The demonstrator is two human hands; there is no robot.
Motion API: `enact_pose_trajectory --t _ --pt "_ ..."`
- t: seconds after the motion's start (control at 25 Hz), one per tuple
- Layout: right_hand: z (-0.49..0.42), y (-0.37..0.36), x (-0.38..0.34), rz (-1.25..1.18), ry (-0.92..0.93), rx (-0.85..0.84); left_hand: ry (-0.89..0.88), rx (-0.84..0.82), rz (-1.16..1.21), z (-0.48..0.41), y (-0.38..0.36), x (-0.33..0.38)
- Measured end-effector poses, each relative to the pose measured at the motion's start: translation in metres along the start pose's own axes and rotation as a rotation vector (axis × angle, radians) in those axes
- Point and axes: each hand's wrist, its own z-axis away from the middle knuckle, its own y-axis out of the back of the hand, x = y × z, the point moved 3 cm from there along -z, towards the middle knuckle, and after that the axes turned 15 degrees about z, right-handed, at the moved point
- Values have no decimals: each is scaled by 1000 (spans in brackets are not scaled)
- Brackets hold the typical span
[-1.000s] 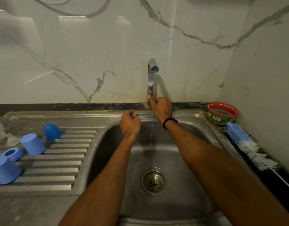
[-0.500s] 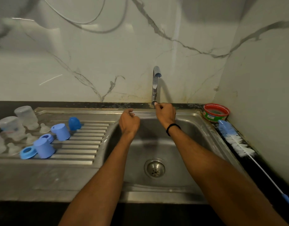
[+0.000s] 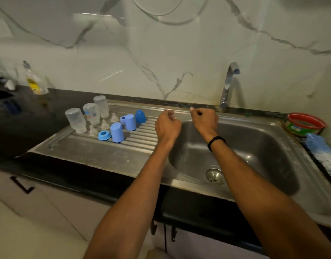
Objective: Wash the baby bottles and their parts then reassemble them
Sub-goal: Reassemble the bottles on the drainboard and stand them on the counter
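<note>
Three clear baby bottles (image 3: pixel 90 113) stand upside down on the steel draining board (image 3: pixel 108 152). Beside them lie clear teats (image 3: pixel 104 125), two light blue caps (image 3: pixel 117 132), a darker blue dome cap (image 3: pixel 140 116) and blue screw rings (image 3: pixel 104 135). My left hand (image 3: pixel 167 126) hovers over the edge between board and basin, fingers curled, holding nothing. My right hand (image 3: pixel 204 121), with a black band on the wrist, is curled over the back of the sink basin (image 3: pixel 254 146), apart from the tap (image 3: pixel 228 85). No water runs.
A red-rimmed green tub (image 3: pixel 304 124) and a blue-and-white bottle brush (image 3: pixel 323 152) sit right of the sink. A dish soap bottle (image 3: pixel 34 81) stands far left on the dark counter (image 3: pixel 30 116). The drain (image 3: pixel 215 176) is in the basin floor.
My right hand has come off the tap base and the water has stopped. The view has swung left and back, showing the bottles and counter.
</note>
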Motion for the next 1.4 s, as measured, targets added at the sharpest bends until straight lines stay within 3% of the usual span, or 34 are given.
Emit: enact_pose_trajectory --t 0.32,0.8,1.16,1.4 --pt "-17 -51 -31 -116 -8 -161 170 91 18 -35 28 -25" --pt "18 14 -147 -95 -143 -500 390 195 -103 4 135 99" --pt "39 -16 -188 -48 -157 -594 479 384 -40 -11 206 83" --pt "24 -63 -215 8 -162 -583 498 350 -32 -56 234 41"
